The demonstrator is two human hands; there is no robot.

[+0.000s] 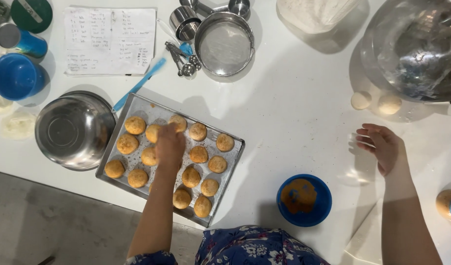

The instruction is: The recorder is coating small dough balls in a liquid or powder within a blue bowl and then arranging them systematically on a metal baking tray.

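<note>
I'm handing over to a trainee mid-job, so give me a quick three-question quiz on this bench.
1. True or false: the left hand is over the tray of dough balls.
2. What does the blue bowl near the person hold? A) water B) orange powder C) flour
3. How many pale dough balls lie beside the big steel bowl at top right?

Key: 1 true; 2 B; 3 two, and the right hand rests open on the table, holding nothing.

Open tabletop [304, 118] between baking tray [137, 105] and blue bowl [323, 206]
</note>
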